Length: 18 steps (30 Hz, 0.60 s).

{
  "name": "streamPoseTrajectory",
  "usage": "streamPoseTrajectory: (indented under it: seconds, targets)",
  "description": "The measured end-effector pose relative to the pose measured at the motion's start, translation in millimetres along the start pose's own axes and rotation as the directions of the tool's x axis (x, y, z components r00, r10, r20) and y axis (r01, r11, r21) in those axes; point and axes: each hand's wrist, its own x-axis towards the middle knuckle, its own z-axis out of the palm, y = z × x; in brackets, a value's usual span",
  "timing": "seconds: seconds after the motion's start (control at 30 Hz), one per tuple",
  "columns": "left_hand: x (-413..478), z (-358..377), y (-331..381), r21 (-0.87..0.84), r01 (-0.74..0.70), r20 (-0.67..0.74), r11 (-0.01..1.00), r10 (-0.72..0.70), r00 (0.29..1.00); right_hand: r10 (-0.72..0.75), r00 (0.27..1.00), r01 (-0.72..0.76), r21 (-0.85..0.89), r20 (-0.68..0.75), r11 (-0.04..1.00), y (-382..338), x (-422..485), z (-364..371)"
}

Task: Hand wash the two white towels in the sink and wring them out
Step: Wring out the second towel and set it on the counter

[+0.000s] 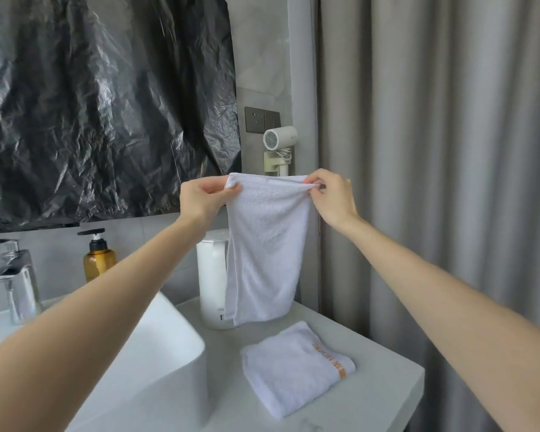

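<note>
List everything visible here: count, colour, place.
hanging towel: 1, white, above counter
folded towel: 1, white, on counter
counter: 1, grey, lower right
sink: 1, white, lower left
faucet: 1, chrome, far left
pump bottle: 1, amber, behind sink
kettle: 1, white, behind hanging towel
hair dryer: 1, white, wall holder
switch plates: 2, grey, above dryer
plastic sheet: 1, black, upper left
curtain: 1, grey, right
left hand: 1, pinching towel corner
right hand: 1, pinching opposite corner

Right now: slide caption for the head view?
Left hand and right hand hold the hanging towel by its top corners; folded towel lies on the counter.
</note>
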Motion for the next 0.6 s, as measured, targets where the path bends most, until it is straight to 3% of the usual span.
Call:
streamPoseTrajectory:
  seconds: [0.27,0.4,0.5,0.6]
  targets:
    - [-98.2,19.3,-26.8,-0.071,0.273,0.201,0.959,-0.254,0.946,0.136,0.986,-0.125,0.107,-0.1,0.986,49.2,-115.1,-15.2]
    - [-128.7,32.8,-34.0,-0.096,0.418,0.28,0.903,-0.379,0.882,0.193,0.972,-0.187,0.051,-0.136,0.981,65.1,-144.8,-21.0]
    - [-146.4,37.6,-53.3,-0.047,0.519,0.322,0.853,-0.479,0.816,0.256,0.965,-0.258,-0.027,-0.06,0.966,74.1,-155.7,-17.6]
    - [-153.8,36.3,-82.0,0.01,0.586,0.262,0.81,-0.568,0.781,0.316,0.943,-0.305,-0.11,0.105,0.946,82.4,-161.1,-5.9]
